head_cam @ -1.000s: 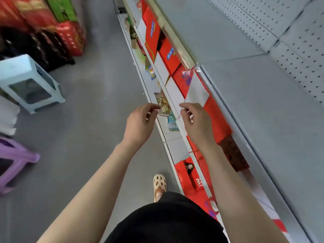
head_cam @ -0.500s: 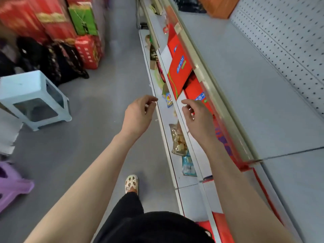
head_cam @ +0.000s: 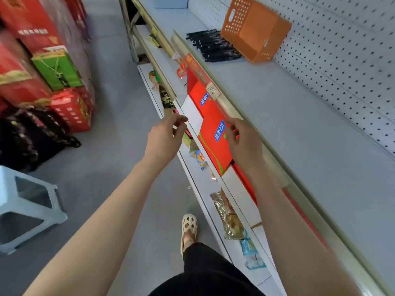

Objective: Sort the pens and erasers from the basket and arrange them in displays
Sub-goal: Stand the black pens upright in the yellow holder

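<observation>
An orange perforated basket [head_cam: 255, 28] lies tipped on the grey top shelf [head_cam: 299, 129], far up the aisle at the upper right. A row of black pens [head_cam: 210, 46] lies on the shelf just left of it. My left hand [head_cam: 164, 138] and my right hand [head_cam: 243, 142] hover in front of the shelf's edge, well short of the pens. Both have loosely curled fingers pinched near the thumb. I see nothing held in either. No erasers are visible.
Red boxes [head_cam: 211, 124] fill the shelf below the top one. Snack packets [head_cam: 230, 216] lie on the lower shelves. Across the grey aisle floor stand stacked red and green gift boxes [head_cam: 55, 69], dark bags [head_cam: 36, 133] and a pale blue stool [head_cam: 25, 208].
The view has advanced along the aisle and tilted up, bringing the orange basket and the pens into sight. Both hands keep the same pinched pose in front of me.
</observation>
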{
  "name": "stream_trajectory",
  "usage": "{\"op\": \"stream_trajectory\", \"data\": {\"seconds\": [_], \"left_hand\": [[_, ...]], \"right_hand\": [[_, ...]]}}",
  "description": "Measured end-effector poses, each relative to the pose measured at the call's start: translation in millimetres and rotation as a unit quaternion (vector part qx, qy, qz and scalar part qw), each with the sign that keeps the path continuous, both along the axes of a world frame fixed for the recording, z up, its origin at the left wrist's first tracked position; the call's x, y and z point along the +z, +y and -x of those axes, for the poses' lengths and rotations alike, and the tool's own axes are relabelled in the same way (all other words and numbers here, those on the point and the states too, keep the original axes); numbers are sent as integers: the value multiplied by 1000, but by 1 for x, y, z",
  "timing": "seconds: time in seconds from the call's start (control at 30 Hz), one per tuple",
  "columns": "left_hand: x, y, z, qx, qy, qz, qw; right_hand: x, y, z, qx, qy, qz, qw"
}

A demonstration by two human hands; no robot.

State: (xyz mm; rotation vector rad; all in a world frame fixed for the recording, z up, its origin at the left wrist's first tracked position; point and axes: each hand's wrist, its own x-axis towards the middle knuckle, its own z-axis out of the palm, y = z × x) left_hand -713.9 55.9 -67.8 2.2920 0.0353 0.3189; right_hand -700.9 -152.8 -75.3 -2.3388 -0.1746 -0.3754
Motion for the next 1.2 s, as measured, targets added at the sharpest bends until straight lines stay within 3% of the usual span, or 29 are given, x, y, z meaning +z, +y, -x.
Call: {"op": "stream_trajectory", "data": {"seconds": [0.2,0.37,0.53,0.73,0.93,1.2], "left_hand": [[4,25,-146,-21,-9,-13,1000],[11,40,-250,-44,0,-5,999],[8,57,-348,-89,13,6,996],[8,78,-485,-179,-23,13,983],[10,84,-609,-259,-41,-74,962],[5,50,-690,-341,68,-260,901]], "right_hand": [[-2,16,-142,-67,-15,-3,998],[3,30,-248,-118,41,-12,992],[3,38,-329,-182,124,-5,975],[-11,47,-393,-304,135,-24,943],[-11,72,-430,-437,143,-23,888],[-11,85,-451,-542,197,10,817]]}}
